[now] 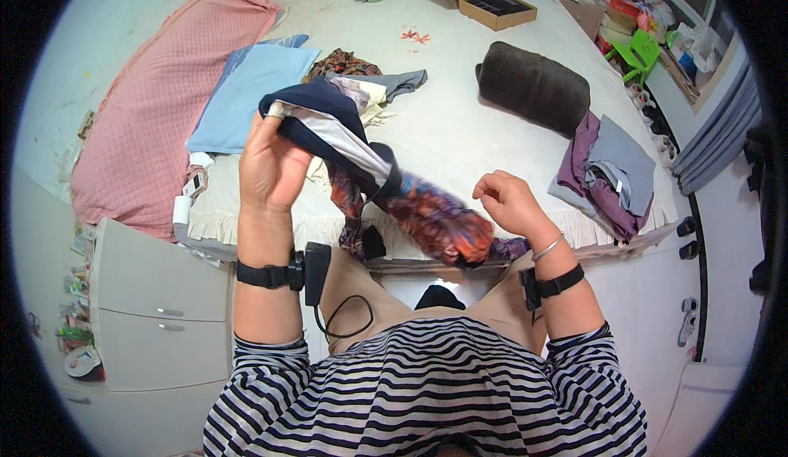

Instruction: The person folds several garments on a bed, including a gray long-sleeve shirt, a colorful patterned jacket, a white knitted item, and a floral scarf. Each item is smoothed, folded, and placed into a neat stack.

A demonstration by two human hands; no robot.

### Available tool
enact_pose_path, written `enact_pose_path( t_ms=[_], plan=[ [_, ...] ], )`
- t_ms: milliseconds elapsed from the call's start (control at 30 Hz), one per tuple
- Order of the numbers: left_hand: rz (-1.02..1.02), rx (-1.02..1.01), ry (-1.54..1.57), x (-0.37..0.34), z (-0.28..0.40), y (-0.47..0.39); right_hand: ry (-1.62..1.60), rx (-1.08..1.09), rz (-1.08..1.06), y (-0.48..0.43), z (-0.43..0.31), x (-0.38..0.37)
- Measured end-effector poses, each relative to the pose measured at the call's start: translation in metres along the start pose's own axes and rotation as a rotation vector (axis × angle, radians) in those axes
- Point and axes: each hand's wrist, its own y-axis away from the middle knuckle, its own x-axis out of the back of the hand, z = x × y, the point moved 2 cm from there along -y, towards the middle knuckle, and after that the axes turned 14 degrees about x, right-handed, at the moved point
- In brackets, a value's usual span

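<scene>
My left hand is raised over the front of the bed and grips the edge of a garment. Navy fabric with a white inner side hangs from it, joined to a multicoloured patterned part that is blurred and drapes over the bed's front edge. Just right of the patterned cloth is my right hand, its fingers curled in and nothing visible in them. Behind the garment lies a loose pile of clothes, with a grey piece and a brown patterned piece. Part of that pile is hidden by the navy fabric.
A dark brown rolled blanket lies on the white bedspread, with folded purple and grey clothes nearer. At left are a blue pillow and a pink quilted cover. An open cardboard box stands at the back.
</scene>
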Motion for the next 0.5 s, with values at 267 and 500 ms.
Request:
enact_pose_path(
  t_ms=[267, 500],
  plan=[
    [-0.085, 0.015, 0.063, -0.033, -0.03, 0.011, -0.485, -0.045, 0.022, -0.009, -0.057, -0.063],
    [-0.086, -0.038, -0.003, -0.063, -0.055, 0.021, -0.933, -0.514, 0.225, -0.028, -0.087, -0.099]
  ],
)
